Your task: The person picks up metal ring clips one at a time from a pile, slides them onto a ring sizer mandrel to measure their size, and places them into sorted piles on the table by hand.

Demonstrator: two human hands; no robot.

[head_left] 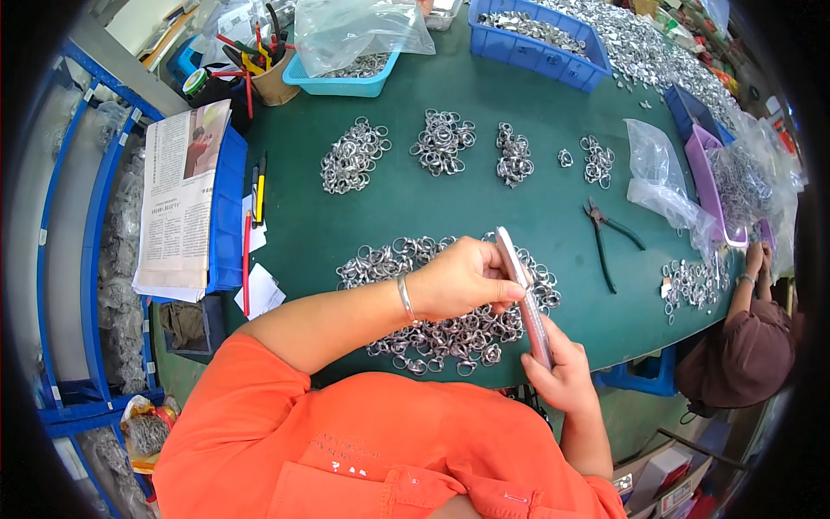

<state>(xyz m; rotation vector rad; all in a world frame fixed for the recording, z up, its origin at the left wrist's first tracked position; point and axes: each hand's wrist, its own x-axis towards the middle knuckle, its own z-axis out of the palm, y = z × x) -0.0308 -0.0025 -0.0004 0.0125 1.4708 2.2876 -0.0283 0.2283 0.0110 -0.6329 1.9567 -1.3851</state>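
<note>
Over the near heap of silver rings (432,333), I hold a slim phone in a pinkish case (529,316), seen nearly edge-on and tilted. My left hand (458,278), a bracelet at its wrist, grips the upper part with its thumb against the edge and its fingers curled. Around the lower end is my right hand (562,372), its thumb along the case and its other fingers partly hidden. The phone's flat faces hardly show.
Ring piles (354,156) line the green table (303,208); cutting pliers (607,238) lie right. A blue bin (540,50) and turquoise tray (346,85) stand behind. Left is a newspaper (177,199). A co-worker (739,346) sits right, beside a pink basket (705,186).
</note>
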